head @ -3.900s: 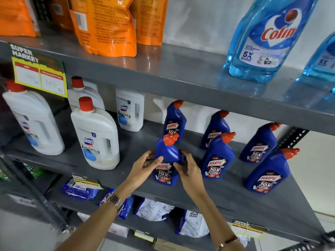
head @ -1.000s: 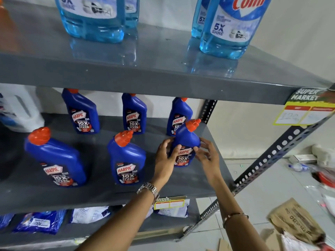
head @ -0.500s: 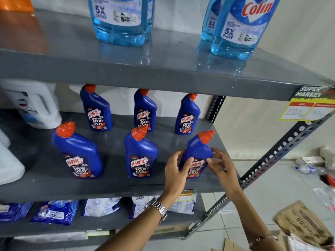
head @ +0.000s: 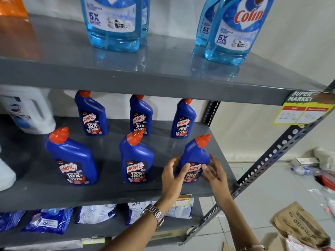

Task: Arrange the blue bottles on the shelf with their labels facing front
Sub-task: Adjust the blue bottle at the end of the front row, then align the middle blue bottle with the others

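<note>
Both hands, the left hand (head: 173,175) and the right hand (head: 214,173), are closed around the blue bottle (head: 194,158) at the front right corner of the shelf (head: 108,193). It looks smooth, hard and slippery, so hold its wide sides low.

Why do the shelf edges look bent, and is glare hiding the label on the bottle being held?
Head view: wide-angle distortion bows the upper shelf and splays the bottles outward. Reflections sit on that shelf top, not on the held bottle; its label reads clearly between left hand and right hand.
</note>
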Tool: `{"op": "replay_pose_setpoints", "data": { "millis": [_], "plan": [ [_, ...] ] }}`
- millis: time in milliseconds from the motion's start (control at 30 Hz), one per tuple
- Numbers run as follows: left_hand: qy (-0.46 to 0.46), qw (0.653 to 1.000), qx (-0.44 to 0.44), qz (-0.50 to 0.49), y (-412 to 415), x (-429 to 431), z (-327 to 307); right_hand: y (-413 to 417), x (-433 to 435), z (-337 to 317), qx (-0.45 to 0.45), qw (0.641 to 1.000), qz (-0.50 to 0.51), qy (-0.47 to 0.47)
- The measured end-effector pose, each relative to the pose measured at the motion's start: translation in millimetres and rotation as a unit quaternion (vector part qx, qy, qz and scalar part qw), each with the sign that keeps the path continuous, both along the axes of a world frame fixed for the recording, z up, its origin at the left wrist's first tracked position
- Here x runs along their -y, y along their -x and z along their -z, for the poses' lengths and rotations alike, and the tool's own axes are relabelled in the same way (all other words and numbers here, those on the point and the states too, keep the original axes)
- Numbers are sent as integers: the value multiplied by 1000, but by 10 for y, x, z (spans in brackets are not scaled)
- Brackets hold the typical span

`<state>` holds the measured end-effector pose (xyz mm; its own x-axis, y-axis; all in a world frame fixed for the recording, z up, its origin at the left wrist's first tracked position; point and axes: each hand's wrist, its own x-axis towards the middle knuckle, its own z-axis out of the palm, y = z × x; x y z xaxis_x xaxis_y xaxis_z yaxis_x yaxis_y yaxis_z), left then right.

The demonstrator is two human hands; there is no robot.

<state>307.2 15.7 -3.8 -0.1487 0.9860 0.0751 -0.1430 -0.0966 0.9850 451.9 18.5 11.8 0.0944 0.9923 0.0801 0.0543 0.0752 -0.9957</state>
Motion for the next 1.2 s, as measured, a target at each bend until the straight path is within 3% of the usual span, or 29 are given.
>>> {"op": "replay_pose_setpoints", "data": {
  "millis": [233,400,467,633,933,1200],
  "plan": [
    [-3,1000,-8,-6,-132,42,-39,-82,20,-27,-19,1000,17,12],
    [-23,998,13,-64,144,452,78,321,427,98,2,974,217,-71],
    [-44,993,16,-112,413,647,174,606,654,270,25,978,190,-84],
    [-88,966,7,-241,1174,675,151,1196,670,339,70,996,16,-53],
    [11,996,-67,-51,1691,346,126,1508,138,-26,26,996,-84,-2],
    [11,997,-53,-61,1609,321,63,1473,166,-34,54,996,-60,-23]
  ]
}}
